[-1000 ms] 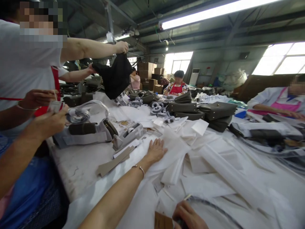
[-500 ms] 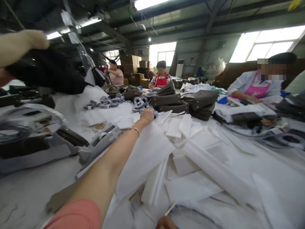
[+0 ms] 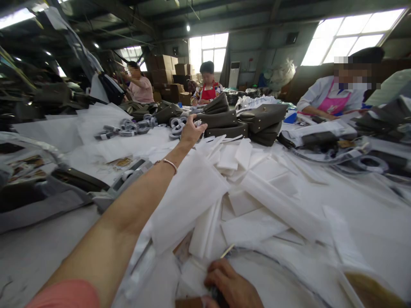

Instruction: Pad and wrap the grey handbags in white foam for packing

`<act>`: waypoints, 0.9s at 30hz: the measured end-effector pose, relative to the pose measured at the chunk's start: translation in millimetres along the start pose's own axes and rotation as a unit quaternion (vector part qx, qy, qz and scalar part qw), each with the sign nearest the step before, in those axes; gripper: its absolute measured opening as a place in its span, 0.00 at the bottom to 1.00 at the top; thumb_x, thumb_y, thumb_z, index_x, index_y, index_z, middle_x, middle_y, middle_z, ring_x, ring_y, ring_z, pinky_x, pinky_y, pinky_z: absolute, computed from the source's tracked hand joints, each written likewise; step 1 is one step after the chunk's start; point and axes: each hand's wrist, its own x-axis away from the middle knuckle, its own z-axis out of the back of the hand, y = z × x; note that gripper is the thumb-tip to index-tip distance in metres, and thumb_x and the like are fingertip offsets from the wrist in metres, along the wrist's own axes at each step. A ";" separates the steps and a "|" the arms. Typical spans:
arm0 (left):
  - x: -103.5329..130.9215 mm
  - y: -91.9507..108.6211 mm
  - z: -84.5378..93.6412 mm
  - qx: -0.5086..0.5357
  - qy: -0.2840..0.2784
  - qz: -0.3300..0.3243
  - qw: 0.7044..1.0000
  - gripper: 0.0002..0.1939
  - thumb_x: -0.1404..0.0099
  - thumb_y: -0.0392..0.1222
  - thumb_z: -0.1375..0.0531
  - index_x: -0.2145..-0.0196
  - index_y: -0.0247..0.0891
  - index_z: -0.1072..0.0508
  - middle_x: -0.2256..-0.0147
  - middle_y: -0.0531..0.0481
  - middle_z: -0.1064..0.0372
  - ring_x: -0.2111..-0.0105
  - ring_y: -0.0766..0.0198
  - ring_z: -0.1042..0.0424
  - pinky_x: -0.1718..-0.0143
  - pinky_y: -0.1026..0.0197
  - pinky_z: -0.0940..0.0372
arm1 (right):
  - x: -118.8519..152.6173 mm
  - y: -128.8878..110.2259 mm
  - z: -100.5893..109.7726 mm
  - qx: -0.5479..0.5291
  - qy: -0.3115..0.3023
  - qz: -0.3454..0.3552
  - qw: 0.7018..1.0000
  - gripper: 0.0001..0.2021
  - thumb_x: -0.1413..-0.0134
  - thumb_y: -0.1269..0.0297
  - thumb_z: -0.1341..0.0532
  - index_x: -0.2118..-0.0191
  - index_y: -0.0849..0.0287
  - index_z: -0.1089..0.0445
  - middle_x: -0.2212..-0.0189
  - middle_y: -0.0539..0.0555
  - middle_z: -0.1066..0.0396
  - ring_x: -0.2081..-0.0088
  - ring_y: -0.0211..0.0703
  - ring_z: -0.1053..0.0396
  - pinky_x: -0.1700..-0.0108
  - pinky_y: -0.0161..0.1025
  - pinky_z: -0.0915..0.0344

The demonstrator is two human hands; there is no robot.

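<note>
My left hand reaches far across the table, a bracelet on its wrist. Its thumb and forefinger are spread at the left end of a stack of dark grey-brown bags; whether it touches them I cannot tell. Grey wrapped rings lie just left of it. At the bottom edge, the fingers of my right hand are curled around something dark, mostly hidden. A thin pale stick-like piece pokes up beside it. White paper sheets lie under and between both arms.
More dark bags are piled behind the papers. Wrapped bag parts lie at left, and wrapped straps at right. Co-workers sit across the table. Cardboard boxes stand at the back.
My left hand's fingers have spread apart beside the bags. More of my right hand shows at the bottom. Another person's hand with a black item has left the upper left. The view has shifted.
</note>
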 end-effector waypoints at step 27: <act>361.0 25.2 82.3 0.111 -0.269 -0.070 0.954 0.20 0.33 0.43 0.41 0.44 0.41 0.32 0.49 0.44 0.28 0.47 0.54 0.30 0.42 0.54 0.38 | 43.4 -48.2 107.1 0.118 0.053 -0.119 0.984 0.17 0.47 0.70 0.39 0.50 0.60 0.29 0.54 0.57 0.24 0.53 0.47 0.27 0.48 0.46 0.32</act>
